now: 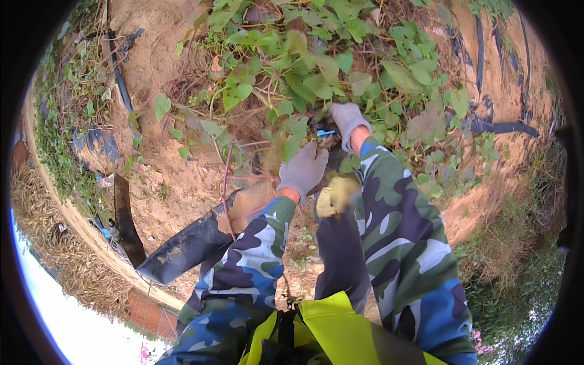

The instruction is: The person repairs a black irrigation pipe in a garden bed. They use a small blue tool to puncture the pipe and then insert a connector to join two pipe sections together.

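In a grey glove, my left hand (pixel 303 170) reaches into the base of a leafy green vine (pixel 316 67), back of the hand up. Its fingertips are lost in the shade and stems, so its grip does not show. Just above and to its right, my right hand (pixel 350 123), also grey-gloved, has its fingers bent down among the leaves; what they close on is hidden. Between both hands lies a small bright blue piece (pixel 325 132) beside dark plastic film. Reddish vine stems (pixel 228 182) trail past my left wrist.
Below my hands are my dark trouser leg (pixel 342 255) and a tan shoe (pixel 336 196). A wide black plastic strip (pixel 188 246) lies on the sandy soil (pixel 164 201) at left, near another dark strip (pixel 126 219). More black film (pixel 505 127) lies at right. Dry stalks (pixel 79 261) are heaped lower left.
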`<state>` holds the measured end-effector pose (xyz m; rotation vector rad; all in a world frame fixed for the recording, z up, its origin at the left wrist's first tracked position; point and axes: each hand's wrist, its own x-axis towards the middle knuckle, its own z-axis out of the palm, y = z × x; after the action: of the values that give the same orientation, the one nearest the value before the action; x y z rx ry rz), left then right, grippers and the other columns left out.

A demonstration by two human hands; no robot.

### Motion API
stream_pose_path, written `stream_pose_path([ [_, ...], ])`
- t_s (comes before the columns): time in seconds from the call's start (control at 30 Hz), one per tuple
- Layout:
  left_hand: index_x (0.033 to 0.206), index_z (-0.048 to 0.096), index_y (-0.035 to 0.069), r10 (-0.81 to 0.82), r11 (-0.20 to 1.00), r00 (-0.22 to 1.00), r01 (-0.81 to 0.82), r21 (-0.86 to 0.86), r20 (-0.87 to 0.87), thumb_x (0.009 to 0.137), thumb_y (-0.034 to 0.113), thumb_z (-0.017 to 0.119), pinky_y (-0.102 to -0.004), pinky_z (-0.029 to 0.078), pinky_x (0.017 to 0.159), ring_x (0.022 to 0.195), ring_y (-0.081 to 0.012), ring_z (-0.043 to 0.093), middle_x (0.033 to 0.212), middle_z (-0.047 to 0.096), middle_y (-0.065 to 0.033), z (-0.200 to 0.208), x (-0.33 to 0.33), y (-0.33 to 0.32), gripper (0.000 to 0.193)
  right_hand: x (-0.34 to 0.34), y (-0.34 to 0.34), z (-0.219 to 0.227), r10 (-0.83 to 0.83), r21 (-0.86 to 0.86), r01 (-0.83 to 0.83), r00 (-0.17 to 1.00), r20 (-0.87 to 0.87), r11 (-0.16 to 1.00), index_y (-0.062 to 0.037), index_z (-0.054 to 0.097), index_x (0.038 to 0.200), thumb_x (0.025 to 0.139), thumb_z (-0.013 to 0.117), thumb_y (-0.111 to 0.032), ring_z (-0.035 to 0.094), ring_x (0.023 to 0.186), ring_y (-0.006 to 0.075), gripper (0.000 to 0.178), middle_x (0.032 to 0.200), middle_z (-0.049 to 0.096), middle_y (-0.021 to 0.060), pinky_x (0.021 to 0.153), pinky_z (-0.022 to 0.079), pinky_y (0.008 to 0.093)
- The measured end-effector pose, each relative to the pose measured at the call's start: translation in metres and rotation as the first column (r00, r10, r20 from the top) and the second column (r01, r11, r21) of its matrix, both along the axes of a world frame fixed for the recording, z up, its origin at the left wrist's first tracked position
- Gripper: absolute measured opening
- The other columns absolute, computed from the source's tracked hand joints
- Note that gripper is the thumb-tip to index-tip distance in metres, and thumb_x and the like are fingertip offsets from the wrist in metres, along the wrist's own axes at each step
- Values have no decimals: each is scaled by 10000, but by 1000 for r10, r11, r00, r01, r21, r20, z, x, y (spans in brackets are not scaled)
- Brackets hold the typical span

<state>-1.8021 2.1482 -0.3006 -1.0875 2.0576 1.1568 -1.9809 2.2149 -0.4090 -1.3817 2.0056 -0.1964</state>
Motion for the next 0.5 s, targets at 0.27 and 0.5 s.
stream_pose_path([
  [0.27, 1079, 609, 71, -8, 991, 994, -8, 136, 113, 951, 458, 493, -527, 507, 872, 989, -422, 664, 1043, 697, -232, 2, -2, -14, 424, -191, -106, 122, -644, 296, 856, 53, 764, 423, -109, 623, 752, 894, 598, -204, 561, 583, 169, 172, 656, 593, 25, 598, 495, 371],
  [0.5, 1152, 637, 74, 24, 997, 995, -32, 75, 95, 948, 468, 511, -510, 512, 857, 976, -420, 660, 1018, 703, -211, 12, -15, -11, 461, -33, -77, 104, -321, 693, 77, 919, 230, 717, 4, 708, 1010, 808, 699, -538, 708, 913, 302, 578, 994, 730, 153, 818, 558, 416],
])
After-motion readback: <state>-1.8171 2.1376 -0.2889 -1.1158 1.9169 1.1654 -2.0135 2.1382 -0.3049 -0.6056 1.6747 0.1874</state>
